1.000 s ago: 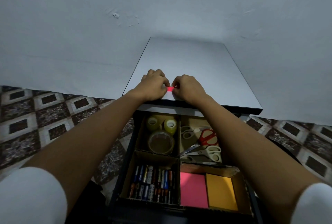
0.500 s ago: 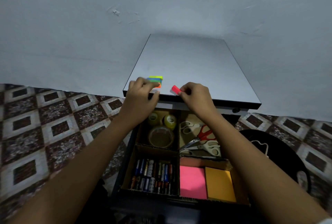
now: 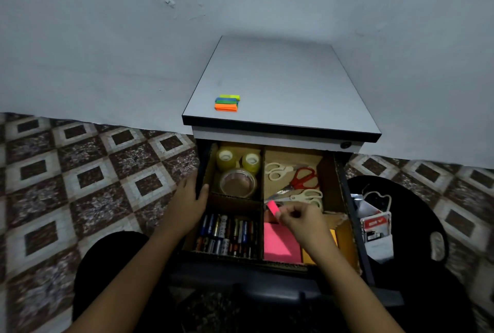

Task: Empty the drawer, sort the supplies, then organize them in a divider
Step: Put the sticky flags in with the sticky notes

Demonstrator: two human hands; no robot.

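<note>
The open drawer holds a cardboard divider. Its back left cell has tape rolls, the back right cell scissors, the front left cell batteries, the front right cell a pink note pad and an orange pad. My right hand pinches a small pink sticky-flag strip above the front right cell. My left hand grips the drawer's left wall, thumb inside. A stack of coloured flag strips lies on the cabinet top.
The cabinet stands against a pale wall on a patterned tile floor. A black round stool with a pouch of odds and ends sits right of the drawer. My dark-clad knee is lower left.
Both hands came down from the cabinet top. The right one carried the pink strip over the drawer; the left one left the coloured stack on top and took hold of the drawer's side.
</note>
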